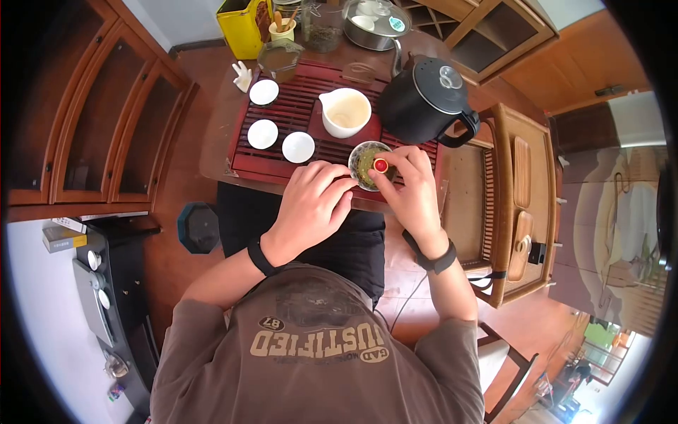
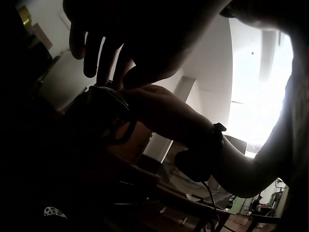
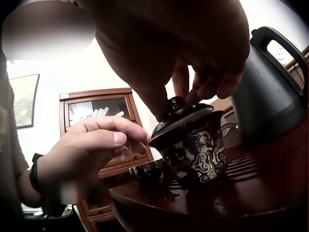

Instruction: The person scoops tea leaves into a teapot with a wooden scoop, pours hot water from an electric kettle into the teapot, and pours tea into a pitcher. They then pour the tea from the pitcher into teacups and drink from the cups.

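Observation:
A lidded tea bowl with a swirling pale pattern on dark sides stands on the front edge of the tea tray. Its green lid has a red knob ringed in gold. My right hand pinches that knob between thumb and fingers, with the lid over the bowl and slightly tilted in the right wrist view. My left hand is beside the bowl, fingers loosely bent and fingertips right at its rim. Both hands appear dark in the left wrist view.
The slatted red tray also carries a white pitcher and white cups. A black kettle stands close to my right hand. Behind are a glass jar, a yellow tin and a lidded steel pot.

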`<action>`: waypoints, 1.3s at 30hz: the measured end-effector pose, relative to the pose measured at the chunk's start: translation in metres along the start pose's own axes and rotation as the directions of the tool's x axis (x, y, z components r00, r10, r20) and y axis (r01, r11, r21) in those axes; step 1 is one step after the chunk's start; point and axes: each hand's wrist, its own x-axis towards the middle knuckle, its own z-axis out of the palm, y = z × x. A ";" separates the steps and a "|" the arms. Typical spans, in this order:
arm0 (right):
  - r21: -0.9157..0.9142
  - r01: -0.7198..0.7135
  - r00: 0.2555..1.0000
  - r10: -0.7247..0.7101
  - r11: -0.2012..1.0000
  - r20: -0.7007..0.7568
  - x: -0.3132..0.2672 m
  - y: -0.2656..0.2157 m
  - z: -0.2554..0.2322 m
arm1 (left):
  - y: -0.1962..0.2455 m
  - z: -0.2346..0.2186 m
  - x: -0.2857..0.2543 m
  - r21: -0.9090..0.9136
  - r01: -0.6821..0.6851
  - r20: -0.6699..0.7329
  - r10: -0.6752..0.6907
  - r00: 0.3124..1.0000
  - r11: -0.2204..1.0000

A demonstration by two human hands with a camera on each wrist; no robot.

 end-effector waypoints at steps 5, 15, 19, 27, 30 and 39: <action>-0.013 -0.060 0.998 0.060 0.998 0.001 -0.004 -0.002 0.009 | -0.004 0.005 -0.004 -0.033 -0.005 -0.001 0.005 1.000 0.999; -0.137 0.046 0.993 -0.030 0.989 0.118 -0.003 -0.009 -0.001 | -0.007 0.002 -0.008 -0.087 0.002 -0.029 -0.004 1.000 0.996; -0.090 0.042 0.984 -0.026 0.995 0.176 -0.003 -0.004 0.000 | -0.007 -0.005 -0.010 -0.129 0.017 -0.044 -0.023 0.999 0.992; 0.012 0.028 0.995 -0.029 1.000 0.099 -0.007 0.000 -0.008 | -0.008 -0.004 -0.012 -0.198 -0.041 -0.051 0.031 0.998 0.979; 0.083 -0.030 0.999 0.028 0.996 0.026 -0.018 0.005 -0.038 | -0.008 -0.003 -0.013 -0.206 -0.062 -0.056 0.051 0.997 0.977; 0.012 -0.357 0.916 0.352 0.934 -0.193 -0.078 0.086 -0.171 | -0.008 0.008 -0.022 -0.293 -0.014 0.053 0.031 0.998 0.956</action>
